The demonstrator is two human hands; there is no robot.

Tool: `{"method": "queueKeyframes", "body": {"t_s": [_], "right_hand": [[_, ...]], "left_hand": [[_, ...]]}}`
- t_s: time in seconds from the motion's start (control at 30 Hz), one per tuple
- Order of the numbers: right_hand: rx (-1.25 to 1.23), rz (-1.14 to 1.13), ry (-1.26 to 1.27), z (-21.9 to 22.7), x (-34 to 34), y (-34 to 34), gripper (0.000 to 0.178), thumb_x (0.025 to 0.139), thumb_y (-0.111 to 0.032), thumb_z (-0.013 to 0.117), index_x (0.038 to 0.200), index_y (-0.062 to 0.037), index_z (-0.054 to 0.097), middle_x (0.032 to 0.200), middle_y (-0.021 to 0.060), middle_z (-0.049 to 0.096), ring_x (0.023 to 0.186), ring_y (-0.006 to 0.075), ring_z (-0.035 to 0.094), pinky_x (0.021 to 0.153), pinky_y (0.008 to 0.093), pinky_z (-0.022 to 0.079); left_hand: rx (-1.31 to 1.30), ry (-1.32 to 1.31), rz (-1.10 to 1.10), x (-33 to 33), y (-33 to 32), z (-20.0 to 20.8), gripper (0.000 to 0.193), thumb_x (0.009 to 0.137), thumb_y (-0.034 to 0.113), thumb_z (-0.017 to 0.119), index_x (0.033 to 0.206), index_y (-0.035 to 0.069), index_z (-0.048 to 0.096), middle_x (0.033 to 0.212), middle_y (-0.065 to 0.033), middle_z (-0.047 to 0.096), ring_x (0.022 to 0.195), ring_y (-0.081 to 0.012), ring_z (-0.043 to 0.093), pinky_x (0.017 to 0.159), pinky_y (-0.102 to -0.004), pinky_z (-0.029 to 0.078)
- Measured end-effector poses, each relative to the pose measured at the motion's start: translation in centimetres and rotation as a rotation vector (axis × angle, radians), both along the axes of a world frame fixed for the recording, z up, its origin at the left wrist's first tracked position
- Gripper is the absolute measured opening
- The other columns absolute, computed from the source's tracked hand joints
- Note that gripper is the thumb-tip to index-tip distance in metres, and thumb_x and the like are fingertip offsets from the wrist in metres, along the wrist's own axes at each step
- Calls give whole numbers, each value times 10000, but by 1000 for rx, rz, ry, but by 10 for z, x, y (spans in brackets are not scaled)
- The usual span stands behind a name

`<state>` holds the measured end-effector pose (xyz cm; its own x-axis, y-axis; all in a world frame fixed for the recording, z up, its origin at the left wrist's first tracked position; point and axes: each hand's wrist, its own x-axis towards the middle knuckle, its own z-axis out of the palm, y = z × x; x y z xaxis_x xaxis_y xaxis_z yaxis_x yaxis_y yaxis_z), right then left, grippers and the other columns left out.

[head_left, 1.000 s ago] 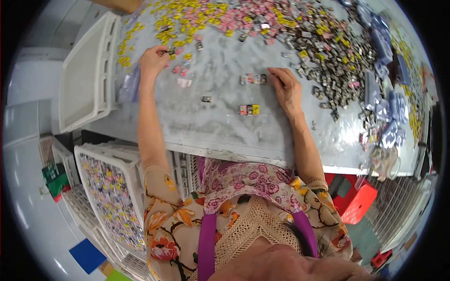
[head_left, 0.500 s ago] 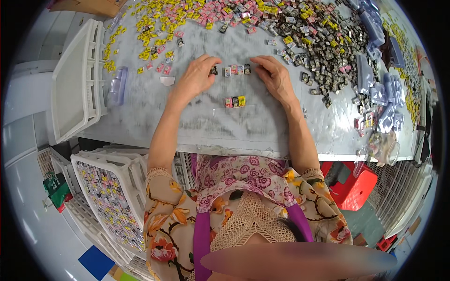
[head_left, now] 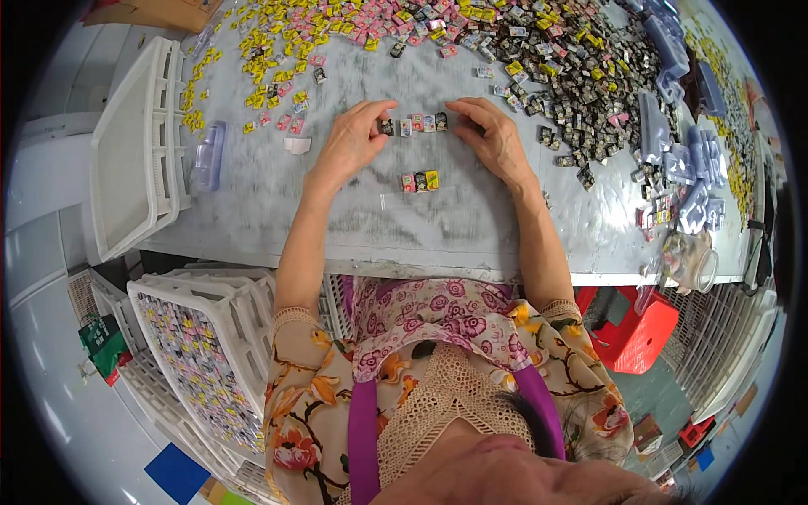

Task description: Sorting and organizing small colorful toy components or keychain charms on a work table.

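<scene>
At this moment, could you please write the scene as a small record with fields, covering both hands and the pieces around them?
left hand: fingers at a small black piece; firmness of grip unclear
right hand: beside the row's right end; contact unclear
row: four small pieces between the hands, including a pink one and, rightmost, a black one
trio: pink, black and yellow pieces side by side, nearer the person than the row
far side: scattered yellow pieces, pink pieces
right side: heap of mostly black pieces
left edge: white tray
</scene>
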<state>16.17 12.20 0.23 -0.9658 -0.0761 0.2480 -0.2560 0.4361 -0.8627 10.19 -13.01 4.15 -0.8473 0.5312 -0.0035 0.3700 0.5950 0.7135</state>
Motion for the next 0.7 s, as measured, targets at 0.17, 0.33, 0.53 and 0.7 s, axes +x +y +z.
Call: {"method": "queueKeyframes", "body": {"t_s": [0.17, 0.33, 0.53, 0.7], "right_hand": [[32, 24, -13, 3, -1, 2, 420, 815, 23, 713, 1220, -70, 654, 1197, 81, 637, 964, 221, 651, 812, 301, 532], [89, 68, -57, 8, -3, -1, 449, 797, -57, 758, 1232, -76, 650, 1204, 90, 631, 989, 246, 650, 815, 330, 541], [243, 116, 101, -3, -15, -6, 387, 805, -111, 760, 1181, -78, 675, 1133, 110, 629, 963, 292, 644, 806, 368, 546], [260, 115, 120, -2, -15, -7, 323, 803, -107, 754, 1117, -70, 688, 1105, 109, 629, 965, 302, 635, 813, 370, 542]], "left_hand": [[12, -47, 13, 1, 1, 0, 541, 746, -85, 710, 1262, 47, 620, 980, -53, 616, 689, -127, 544, 655, -277, 494], [16, -34, 8, 4, 12, -4, 531, 711, -2, 797, 1223, 42, 664, 946, -46, 611, 665, -126, 533, 638, -287, 481], [-5, 23, -5, 2, 22, -11, 462, 716, 15, 800, 1166, 59, 707, 915, -49, 615, 627, -136, 514, 620, -305, 464], [-14, 14, 20, 5, 25, -9, 391, 737, 22, 790, 1119, 52, 717, 927, -56, 622, 625, -142, 526, 621, -306, 471]]}}
